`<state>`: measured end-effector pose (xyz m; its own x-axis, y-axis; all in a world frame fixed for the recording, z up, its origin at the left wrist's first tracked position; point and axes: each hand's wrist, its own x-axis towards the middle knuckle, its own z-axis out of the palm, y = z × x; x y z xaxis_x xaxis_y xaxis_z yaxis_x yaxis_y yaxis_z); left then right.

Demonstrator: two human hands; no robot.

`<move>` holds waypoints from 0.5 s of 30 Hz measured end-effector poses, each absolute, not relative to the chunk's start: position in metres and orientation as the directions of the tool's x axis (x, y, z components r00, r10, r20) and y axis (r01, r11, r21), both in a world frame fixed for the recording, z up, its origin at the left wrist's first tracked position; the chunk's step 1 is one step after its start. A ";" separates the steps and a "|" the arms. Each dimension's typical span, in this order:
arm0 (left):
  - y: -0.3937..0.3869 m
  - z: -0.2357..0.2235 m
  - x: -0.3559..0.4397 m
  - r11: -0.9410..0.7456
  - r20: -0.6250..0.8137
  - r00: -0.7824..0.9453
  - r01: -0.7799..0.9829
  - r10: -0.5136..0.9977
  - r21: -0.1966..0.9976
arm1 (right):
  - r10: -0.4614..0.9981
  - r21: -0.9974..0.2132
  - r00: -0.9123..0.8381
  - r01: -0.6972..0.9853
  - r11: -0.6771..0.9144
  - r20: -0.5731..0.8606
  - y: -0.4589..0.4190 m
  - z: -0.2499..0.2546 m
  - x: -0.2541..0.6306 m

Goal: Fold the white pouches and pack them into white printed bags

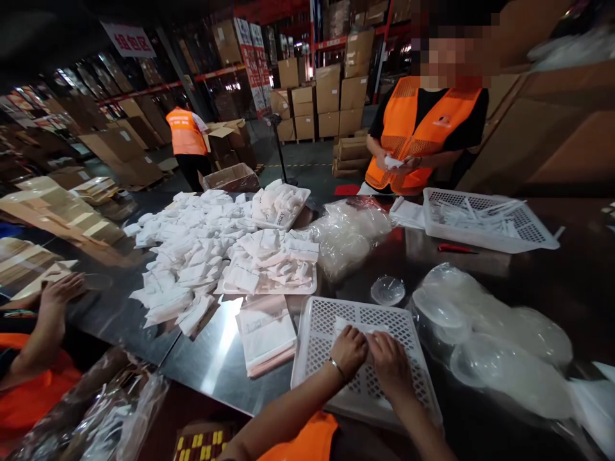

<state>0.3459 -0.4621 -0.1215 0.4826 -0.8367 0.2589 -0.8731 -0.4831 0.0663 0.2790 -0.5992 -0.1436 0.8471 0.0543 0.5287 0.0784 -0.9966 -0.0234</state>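
White packet (341, 324), two-handed grip

Left hand (348, 352) and right hand (390, 363): both pinching the packet above a perforated basket (358, 310). Basket: resting on the metal bench (211, 365). Flat pouches (266, 333): lying at left. Clear bowl (387, 291): sitting just beyond. Bagged bowls (500, 346): lying at right. Heaped packets (192, 250): spreading farther left. Person in orange vest (417, 137): standing across the bench.
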 end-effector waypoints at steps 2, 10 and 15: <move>-0.463 -0.128 0.348 -0.481 0.245 0.482 -0.874 -0.841 0.072 | 0.142 0.004 0.825 0.167 -0.986 0.547 -0.591 -0.152 0.280; -0.455 -0.177 0.327 -0.671 0.162 0.766 -0.629 -0.623 0.393 | -0.238 -0.410 0.844 -0.024 -0.912 0.481 -0.588 -0.196 0.278; -0.464 -0.171 0.335 -0.472 -0.068 0.959 -0.073 -0.276 0.879 | -0.514 -0.856 0.842 -0.136 -0.499 0.166 -0.604 -0.188 0.285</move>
<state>0.3353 -0.4635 -0.1708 0.9588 -0.2757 -0.0684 -0.0730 -0.4719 0.8786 0.2848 -0.6041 -0.1881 0.8417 -0.5139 0.1657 -0.1359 -0.4987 -0.8560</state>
